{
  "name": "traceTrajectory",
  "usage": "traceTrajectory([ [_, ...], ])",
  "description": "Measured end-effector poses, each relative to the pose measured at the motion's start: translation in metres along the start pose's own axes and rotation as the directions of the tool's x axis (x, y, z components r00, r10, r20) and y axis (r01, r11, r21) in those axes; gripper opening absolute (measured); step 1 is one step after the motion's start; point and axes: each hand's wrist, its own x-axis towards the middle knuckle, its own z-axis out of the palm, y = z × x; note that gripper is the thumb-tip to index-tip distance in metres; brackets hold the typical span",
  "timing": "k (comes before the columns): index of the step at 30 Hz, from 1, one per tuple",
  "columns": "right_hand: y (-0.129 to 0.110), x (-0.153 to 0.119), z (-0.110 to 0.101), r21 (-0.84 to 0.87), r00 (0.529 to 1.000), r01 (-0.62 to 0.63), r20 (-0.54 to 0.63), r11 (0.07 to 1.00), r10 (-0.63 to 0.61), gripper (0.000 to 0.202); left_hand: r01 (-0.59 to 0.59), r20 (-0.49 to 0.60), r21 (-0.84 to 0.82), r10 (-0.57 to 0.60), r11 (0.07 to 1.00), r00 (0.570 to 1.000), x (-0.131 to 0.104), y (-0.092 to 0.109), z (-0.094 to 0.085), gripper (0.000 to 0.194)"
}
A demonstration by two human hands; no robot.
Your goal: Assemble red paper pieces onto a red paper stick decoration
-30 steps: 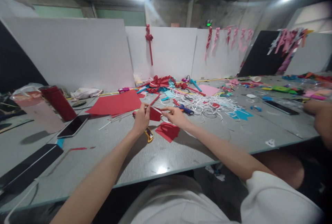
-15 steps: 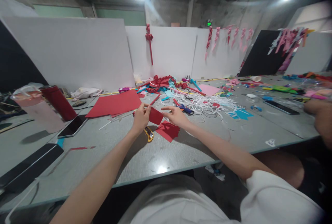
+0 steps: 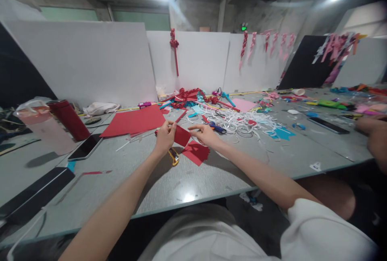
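Note:
My left hand (image 3: 165, 136) pinches a small rectangle of red paper (image 3: 182, 136) above the table, thumb and finger at its upper left. Close to the paper's right corner is my right hand (image 3: 205, 135), its fingers stretched out and a gap showing between finger and thumb; whether it touches the corner I cannot tell. Beneath lie several cut pieces of red paper (image 3: 196, 153), fanned in a loose pile. A yellow utility knife (image 3: 173, 157) rests by my left wrist. Dark blue-handled scissors (image 3: 218, 128) lie just beyond my right hand, partly covered by it.
Large red sheets (image 3: 136, 120) lie at the back left. A phone (image 3: 85, 147), a red flask (image 3: 69, 120) and a pink bottle (image 3: 45, 130) stand or lie left. White paper strips (image 3: 244, 123) heap at the right. Another person's hand (image 3: 376, 136) is at far right.
Hardly anything differs. Both hands and the red paper keep nearly the same position, and the whole view shifts very slightly.

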Motion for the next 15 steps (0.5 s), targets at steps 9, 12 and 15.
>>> traceTrajectory([
  [9, 0.0025, 0.0012, 0.0002, 0.012, 1.000, -0.016, 0.026, 1.000, 0.016, 0.043, 0.014, 0.015, -0.047, -0.013, 0.999, 1.000, -0.0008, 0.0010, 0.0002, 0.033],
  [12, 0.0022, 0.0019, 0.0004, 0.006, 0.999, -0.035, 0.023, 0.999, 0.034, 0.043, 0.022, 0.027, -0.068, -0.021, 0.997, 0.999, -0.0011, 0.0012, 0.0004, 0.034],
  [15, 0.0021, 0.0020, 0.0005, -0.001, 0.999, -0.044, 0.021, 0.999, 0.044, 0.042, 0.021, 0.037, -0.069, -0.018, 0.997, 0.999, -0.0016, 0.0024, 0.0000, 0.033],
])
